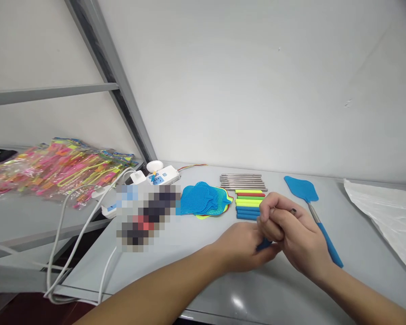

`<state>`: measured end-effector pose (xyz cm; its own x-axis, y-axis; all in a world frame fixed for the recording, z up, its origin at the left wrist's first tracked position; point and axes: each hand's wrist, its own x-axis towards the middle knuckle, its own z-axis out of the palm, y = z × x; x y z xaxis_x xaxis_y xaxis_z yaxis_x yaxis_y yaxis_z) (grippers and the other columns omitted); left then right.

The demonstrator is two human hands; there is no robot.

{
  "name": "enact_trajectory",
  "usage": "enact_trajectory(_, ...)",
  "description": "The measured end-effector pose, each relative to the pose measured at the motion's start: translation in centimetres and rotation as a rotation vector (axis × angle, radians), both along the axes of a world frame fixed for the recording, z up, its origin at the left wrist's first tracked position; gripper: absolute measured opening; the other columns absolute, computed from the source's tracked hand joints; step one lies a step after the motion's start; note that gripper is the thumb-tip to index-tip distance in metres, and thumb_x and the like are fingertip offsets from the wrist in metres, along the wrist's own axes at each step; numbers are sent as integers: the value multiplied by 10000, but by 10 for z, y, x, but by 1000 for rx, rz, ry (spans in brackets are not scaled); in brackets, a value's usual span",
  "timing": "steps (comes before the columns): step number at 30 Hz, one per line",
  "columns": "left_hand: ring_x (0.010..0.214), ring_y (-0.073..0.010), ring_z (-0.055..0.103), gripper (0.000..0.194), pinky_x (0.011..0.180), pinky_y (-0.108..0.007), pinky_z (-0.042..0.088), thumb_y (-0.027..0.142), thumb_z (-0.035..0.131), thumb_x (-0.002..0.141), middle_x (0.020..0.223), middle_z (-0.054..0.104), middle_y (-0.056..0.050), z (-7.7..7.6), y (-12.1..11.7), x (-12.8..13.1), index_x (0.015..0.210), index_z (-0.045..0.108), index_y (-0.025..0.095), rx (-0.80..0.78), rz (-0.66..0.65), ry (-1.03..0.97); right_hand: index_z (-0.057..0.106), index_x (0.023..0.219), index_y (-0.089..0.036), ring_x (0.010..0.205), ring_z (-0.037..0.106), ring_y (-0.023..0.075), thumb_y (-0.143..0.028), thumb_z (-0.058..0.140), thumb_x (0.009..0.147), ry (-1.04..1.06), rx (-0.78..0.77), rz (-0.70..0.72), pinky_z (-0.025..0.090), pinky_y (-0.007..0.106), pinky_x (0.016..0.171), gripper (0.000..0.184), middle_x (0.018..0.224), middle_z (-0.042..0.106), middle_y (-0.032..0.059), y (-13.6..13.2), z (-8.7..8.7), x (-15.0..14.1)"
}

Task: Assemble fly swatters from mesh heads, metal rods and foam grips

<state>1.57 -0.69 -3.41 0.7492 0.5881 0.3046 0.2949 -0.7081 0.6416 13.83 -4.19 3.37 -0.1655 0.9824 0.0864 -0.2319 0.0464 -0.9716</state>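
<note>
My left hand point(242, 246) is closed around a blue handle sleeve point(264, 244), mostly hidden by fingers. Pressed against it, my right hand point(299, 232) grips a thin metal rod point(293, 211), of which only a dark end pokes out. Just beyond my hands lie several foam-like handle sleeves point(248, 203) in blue, yellow-green, green and red. Behind these is a row of silver metal rods point(242, 181). Perforated fly swatter heads point(198, 200), mostly blue, are piled to the left. A blue fly swatter point(313, 213) with a metal shaft and blue handle lies right of my hands.
Plastic-wrapped colourful packages point(64, 169) heap up on a shelf at the left. White power strips point(165, 175) with cables point(62, 225) stand near a metal upright point(122, 97). A pixelated patch point(149, 219) hides something. A white sheet point(385, 216) covers the table's right side.
</note>
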Motion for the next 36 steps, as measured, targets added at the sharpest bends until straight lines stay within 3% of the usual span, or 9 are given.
enact_trajectory(5,715,-166,607,137,558,-225,400,289,529,849,777,644,-12,-7,2,0,829,610,180,-19,-2,19,525,678,-184,454,194,75,-148,432,831,30,-22,14,176,221,444,182,462,265,-81,7,-12,-2)
enact_trajectory(9,628,-168,567,219,576,-258,415,296,580,779,597,574,-10,-15,-2,3,605,510,183,77,-71,44,486,681,-208,396,144,72,-155,443,793,158,-206,-38,146,213,396,132,426,226,-103,10,-24,-4)
enact_trajectory(11,658,-173,574,218,618,-267,434,270,564,789,619,580,-18,-15,-4,7,600,494,185,61,-67,-3,478,669,-212,396,162,74,-148,444,790,187,-176,-86,176,217,403,141,428,240,-98,8,-22,-3)
enact_trajectory(14,766,-159,593,120,675,-240,448,180,505,833,773,622,-24,-8,-4,9,719,541,177,-86,-99,-139,514,657,-201,445,217,82,-120,435,814,128,-56,-42,226,236,454,194,462,285,-74,3,-13,0)
enact_trajectory(17,716,-135,556,125,647,-230,430,270,539,878,757,584,-4,-1,-3,7,793,546,178,-186,-108,-183,536,663,-208,438,193,83,-112,415,836,158,-56,-15,213,247,449,232,462,240,-74,2,-4,8)
enact_trajectory(21,612,-115,462,320,569,-238,358,472,536,890,662,482,27,1,-4,1,755,511,183,-255,-13,-124,511,644,-217,409,131,78,-53,412,763,290,67,-172,202,250,424,226,461,147,-81,7,14,21)
enact_trajectory(26,535,-111,374,309,519,-246,285,464,371,962,603,420,52,4,-7,-3,817,460,206,-370,112,-166,453,632,-221,411,70,84,-81,429,762,330,133,-450,171,246,385,193,484,92,-77,20,41,37)
enact_trajectory(29,530,-122,363,263,520,-258,265,397,314,982,597,401,49,4,-7,-5,828,425,215,-330,135,-182,441,659,-221,431,63,88,-89,466,771,408,82,-536,196,232,385,175,509,78,-80,31,42,47)
enact_trajectory(36,507,-115,332,210,515,-281,235,274,373,937,600,341,44,-5,-6,-4,736,350,217,-7,95,-266,445,689,-209,442,55,82,-71,480,769,523,-33,-495,223,199,385,163,523,80,-92,40,23,53)
